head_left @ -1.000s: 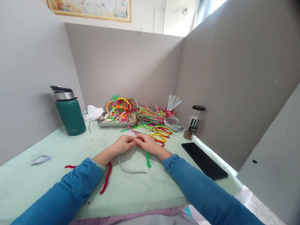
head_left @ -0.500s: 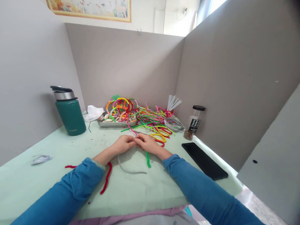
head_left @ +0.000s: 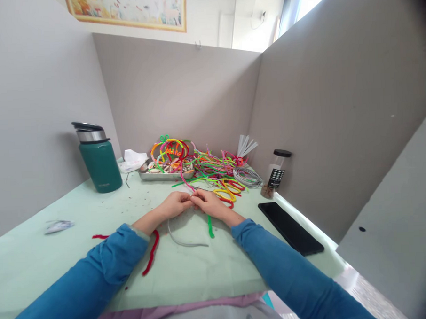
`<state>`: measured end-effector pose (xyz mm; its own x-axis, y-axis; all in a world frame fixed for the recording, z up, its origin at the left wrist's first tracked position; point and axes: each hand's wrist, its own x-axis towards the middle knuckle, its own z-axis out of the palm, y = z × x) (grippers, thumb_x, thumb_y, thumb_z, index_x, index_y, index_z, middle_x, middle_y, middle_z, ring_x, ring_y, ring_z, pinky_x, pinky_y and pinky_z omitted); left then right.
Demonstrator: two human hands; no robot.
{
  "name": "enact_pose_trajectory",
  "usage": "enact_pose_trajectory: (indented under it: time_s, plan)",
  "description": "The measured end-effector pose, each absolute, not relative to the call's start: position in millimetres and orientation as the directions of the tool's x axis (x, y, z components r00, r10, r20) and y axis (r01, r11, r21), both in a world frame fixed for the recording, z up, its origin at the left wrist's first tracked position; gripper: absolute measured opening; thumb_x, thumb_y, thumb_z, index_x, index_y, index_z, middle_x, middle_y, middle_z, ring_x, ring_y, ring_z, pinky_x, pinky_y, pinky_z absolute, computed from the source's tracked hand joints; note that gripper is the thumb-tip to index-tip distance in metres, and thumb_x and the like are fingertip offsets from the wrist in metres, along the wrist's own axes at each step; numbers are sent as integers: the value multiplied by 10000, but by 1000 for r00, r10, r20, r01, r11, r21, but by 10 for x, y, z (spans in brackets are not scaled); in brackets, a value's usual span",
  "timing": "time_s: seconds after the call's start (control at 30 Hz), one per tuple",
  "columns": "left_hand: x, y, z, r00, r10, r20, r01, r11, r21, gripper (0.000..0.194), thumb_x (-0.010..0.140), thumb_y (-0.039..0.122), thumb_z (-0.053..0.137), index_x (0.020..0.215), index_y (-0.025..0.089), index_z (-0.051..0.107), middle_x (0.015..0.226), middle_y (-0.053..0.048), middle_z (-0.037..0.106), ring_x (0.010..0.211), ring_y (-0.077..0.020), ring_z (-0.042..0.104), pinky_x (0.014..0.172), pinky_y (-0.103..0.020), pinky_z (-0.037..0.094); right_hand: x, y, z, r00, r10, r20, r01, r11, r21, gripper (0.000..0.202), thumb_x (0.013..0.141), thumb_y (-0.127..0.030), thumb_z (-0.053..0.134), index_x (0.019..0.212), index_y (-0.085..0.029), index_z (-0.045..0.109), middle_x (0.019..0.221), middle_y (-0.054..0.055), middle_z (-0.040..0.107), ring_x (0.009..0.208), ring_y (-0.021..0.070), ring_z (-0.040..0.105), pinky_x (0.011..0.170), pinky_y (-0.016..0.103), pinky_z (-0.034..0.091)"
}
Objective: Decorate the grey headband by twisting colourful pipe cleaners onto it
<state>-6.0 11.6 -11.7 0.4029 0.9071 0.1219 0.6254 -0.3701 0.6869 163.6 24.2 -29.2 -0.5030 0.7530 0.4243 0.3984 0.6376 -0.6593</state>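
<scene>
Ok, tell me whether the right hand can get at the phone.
Probably yes. The phone lies beside the right sleeve with nothing on top. The right hand seems busy at the pink stem, though, and may need to let go first.

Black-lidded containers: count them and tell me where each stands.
2: a green bottle on the left of the table, and a clear jar on the right, just beyond the phone.
</scene>
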Motion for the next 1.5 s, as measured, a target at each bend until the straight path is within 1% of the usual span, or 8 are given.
enact_pose_trajectory:
  time_s: [0.23, 0.7, 0.93, 1.23, 1.5]
  plan:
    - [-67, 131, -129, 411, 899, 151, 630, -400, 666, 346, 736, 482, 453, 663, 155, 539, 461, 49, 428, 431, -83, 370, 431, -203, 251, 1635, 244, -289, -505, 750, 428, 394, 641, -659, 228, 862, -354, 436, 852, -170, 570, 683, -4, 584, 618, 107, 484, 562, 218, 323]
    - [-59, 123, -129, 402, 907, 126, 637, -376, 674, 317, 736, 459, 451, 668, 159, 526, 463, 49, 427, 427, -83, 374, 418, -201, 266, 1633, 251, -307, -502, 752, 426, 391, 637, -664, 223, 860, -354, 439, 859, -175, 572, 682, -3, 586, 619, 107, 489, 562, 219, 325]
    - [-61, 113, -111, 404, 905, 135, 650, -387, 654, 339, 733, 473, 451, 687, 154, 557, 466, 49, 436, 436, -86, 381, 439, -209, 267, 1632, 257, -302, -507, 750, 425, 403, 642, -652, 221, 861, -350, 436, 852, -177, 573, 684, -4, 587, 616, 106, 486, 560, 218, 322]
    - [-47, 105, -102, 406, 903, 139, 653, -393, 648, 317, 738, 447, 449, 667, 154, 549, 466, 48, 433, 436, -86, 384, 434, -205, 265, 1631, 252, -299, -507, 747, 430, 405, 646, -646, 210, 859, -343, 440, 835, -180, 570, 678, -8, 586, 622, 106, 491, 564, 216, 320]
    - [-62, 115, -115, 415, 899, 144, 656, -405, 637, 327, 743, 455, 444, 684, 154, 560, 473, 44, 440, 445, -90, 383, 438, -206, 257, 1628, 236, -268, -512, 760, 401, 424, 630, -651, 219, 860, -347, 438, 846, -177, 575, 678, -5, 588, 615, 105, 485, 558, 216, 316]
